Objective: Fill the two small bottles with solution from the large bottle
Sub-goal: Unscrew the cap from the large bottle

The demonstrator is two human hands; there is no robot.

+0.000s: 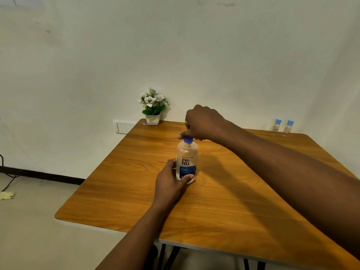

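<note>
The large clear bottle (187,159) with a blue label and blue cap (188,140) stands upright near the middle of the wooden table (224,207). My left hand (171,182) grips its lower body from the left, thumb across the base. My right hand (202,123) reaches over from the right and pinches the cap from above. Two small clear bottles with light blue caps, one (276,126) beside the other (288,128), stand upright at the table's far right edge, well away from both hands.
A small white pot of white flowers (153,107) stands at the table's far left corner against the wall. A wall switch plate (123,127) is left of it. The floor lies beyond the table's left edge, with a cable along the wall.
</note>
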